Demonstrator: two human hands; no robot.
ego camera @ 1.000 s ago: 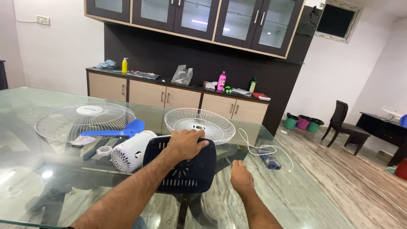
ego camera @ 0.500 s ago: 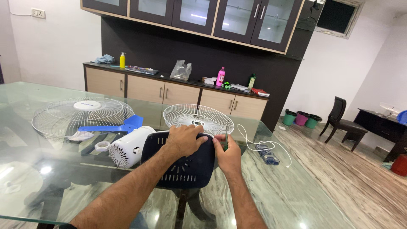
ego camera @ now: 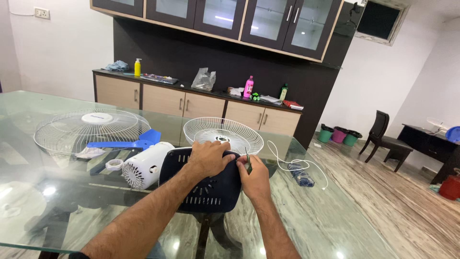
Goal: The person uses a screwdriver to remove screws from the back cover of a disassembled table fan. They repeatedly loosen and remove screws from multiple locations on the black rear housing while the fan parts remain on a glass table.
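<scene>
Left hand (ego camera: 207,158) presses the dark fan base (ego camera: 203,184) steady; right hand (ego camera: 255,178) pinches perhaps a screwdriver (ego camera: 247,162), best kept upright.

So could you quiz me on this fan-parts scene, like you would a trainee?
1. True or false: the left hand rests on top of the dark cover.
2. What does the right hand pinch at the cover's right edge? A) a pink bottle B) a small green-handled tool C) a roll of tape
3. Which grille lies nearer the hands: the small grille or the large grille?

Key: 1 true; 2 B; 3 the small grille, just behind the cover on the glass table.
</scene>
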